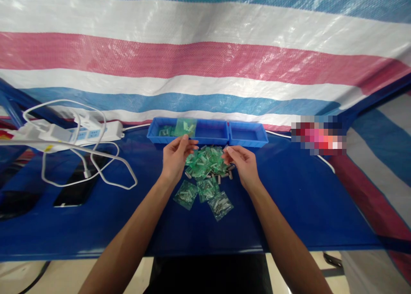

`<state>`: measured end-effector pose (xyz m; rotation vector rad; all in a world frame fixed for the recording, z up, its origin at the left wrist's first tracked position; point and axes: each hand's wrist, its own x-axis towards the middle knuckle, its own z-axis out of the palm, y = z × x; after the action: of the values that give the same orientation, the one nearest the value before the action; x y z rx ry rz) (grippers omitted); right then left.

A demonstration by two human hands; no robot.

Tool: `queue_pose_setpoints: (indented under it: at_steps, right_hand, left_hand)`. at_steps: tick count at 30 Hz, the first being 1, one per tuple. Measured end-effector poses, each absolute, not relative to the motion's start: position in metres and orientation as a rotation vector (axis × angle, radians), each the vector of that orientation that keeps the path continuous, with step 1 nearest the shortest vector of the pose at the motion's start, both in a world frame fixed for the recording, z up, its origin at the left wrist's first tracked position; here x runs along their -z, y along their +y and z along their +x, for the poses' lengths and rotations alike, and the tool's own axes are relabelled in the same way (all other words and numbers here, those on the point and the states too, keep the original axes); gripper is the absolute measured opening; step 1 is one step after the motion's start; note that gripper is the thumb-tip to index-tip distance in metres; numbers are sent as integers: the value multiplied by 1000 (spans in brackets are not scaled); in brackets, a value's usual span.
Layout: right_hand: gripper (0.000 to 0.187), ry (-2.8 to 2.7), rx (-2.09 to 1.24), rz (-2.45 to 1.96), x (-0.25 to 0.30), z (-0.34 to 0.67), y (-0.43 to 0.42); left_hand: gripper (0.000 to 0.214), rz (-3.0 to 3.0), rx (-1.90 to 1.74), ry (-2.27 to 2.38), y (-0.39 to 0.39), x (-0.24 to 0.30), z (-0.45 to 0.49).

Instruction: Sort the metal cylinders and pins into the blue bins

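Note:
My left hand (175, 157) pinches a small green plastic bag (186, 126), which stands up from its fingertips in front of a long blue bin (205, 139). Pale pieces show through the bag. My right hand (244, 162) has thumb and forefinger pressed together at the right side of the pile; what lies between them is too small to make out. Between my hands is a pile of green bags and small silvery metal pieces (205, 159). Nearer to me lie three filled bags, one at left (186, 194), one in the middle (208, 188) and one at right (220, 206).
A smaller blue bin (248, 141) adjoins the long one on its right. At left are a white power strip (111, 131), looped white cables (128, 187) and a black phone (75, 187). A striped sheet (205, 58) hangs behind the blue table (298, 208). A blurred-out object (317, 135) is at right.

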<state>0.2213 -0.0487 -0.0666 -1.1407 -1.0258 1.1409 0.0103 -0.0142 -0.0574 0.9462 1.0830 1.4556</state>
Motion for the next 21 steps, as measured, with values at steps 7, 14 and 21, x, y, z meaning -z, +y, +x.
queue_pose_setpoints:
  at_steps: [7, 14, 21]
  right_hand:
    - [29, -991, -1168, -1139, 65, 222, -49]
    - [32, -988, -1176, -1145, 63, 222, -48]
    - [32, -978, -1188, -1127, 62, 222, -49]
  left_hand:
    - [32, 1884, -1214, 1393, -21, 56, -6]
    - [48, 2391, -867, 1577, -31, 57, -3]
    - [45, 2317, -883, 1664, -28, 56, -5]
